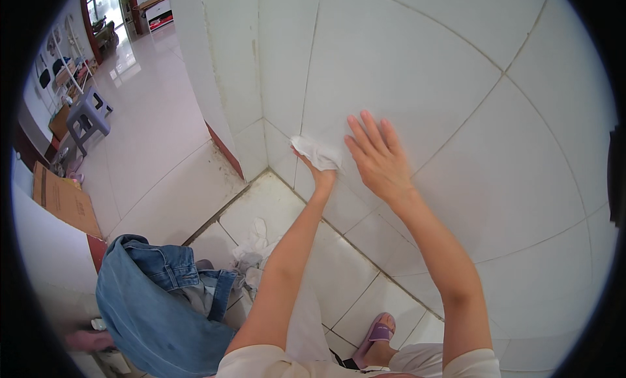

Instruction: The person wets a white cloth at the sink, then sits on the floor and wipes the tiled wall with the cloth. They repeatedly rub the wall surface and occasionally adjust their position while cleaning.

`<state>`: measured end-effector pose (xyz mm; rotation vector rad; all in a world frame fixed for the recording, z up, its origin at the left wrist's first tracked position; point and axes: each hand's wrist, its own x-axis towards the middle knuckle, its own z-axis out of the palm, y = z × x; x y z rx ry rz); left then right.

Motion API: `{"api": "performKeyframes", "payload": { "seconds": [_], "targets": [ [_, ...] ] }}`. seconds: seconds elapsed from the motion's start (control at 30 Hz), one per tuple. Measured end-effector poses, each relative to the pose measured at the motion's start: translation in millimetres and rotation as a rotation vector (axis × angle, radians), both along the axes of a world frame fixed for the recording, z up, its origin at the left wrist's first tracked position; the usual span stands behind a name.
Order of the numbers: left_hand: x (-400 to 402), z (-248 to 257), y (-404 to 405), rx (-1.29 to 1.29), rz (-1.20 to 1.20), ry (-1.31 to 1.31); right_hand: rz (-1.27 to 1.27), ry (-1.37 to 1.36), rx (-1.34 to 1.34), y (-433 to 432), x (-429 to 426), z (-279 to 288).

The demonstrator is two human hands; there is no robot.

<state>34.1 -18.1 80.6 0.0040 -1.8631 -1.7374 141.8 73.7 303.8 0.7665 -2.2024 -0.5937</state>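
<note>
My left hand point(323, 175) presses a crumpled white cloth point(317, 153) against the white tiled wall point(415, 75), near the corner; the cloth covers most of its fingers. To the right, my right hand point(379, 155) lies flat on or close to the same wall, palm towards the tiles, fingers spread and holding nothing. Whether its palm fully touches the wall cannot be told. Below my left forearm, several crumpled white cloths or papers point(254, 246) lie on the tiled floor point(337, 265).
Blue denim garments point(151, 300) are heaped at the lower left. Beyond the wall's edge stand a flattened-looking cardboard box point(68, 202) and a grey plastic stool point(90, 114). A dark threshold strip point(210, 219) crosses the floor. My foot in a purple slipper point(379, 334) is below.
</note>
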Motion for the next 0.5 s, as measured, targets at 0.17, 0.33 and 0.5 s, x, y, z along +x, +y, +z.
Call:
{"api": "performKeyframes", "payload": {
  "seconds": [0.17,0.33,0.5],
  "targets": [
    [-42,-14,-41,0.359,-0.102,-0.173,0.178,-0.201,-0.253,-15,7,-9],
    [-33,19,-79,0.696,-0.014,-0.293,0.212,-0.285,-0.331,-5,18,-21],
    [-75,-45,-165,1.095,0.101,-0.203,0.275,-0.329,-0.391,-21,21,-13]
  ]
}}
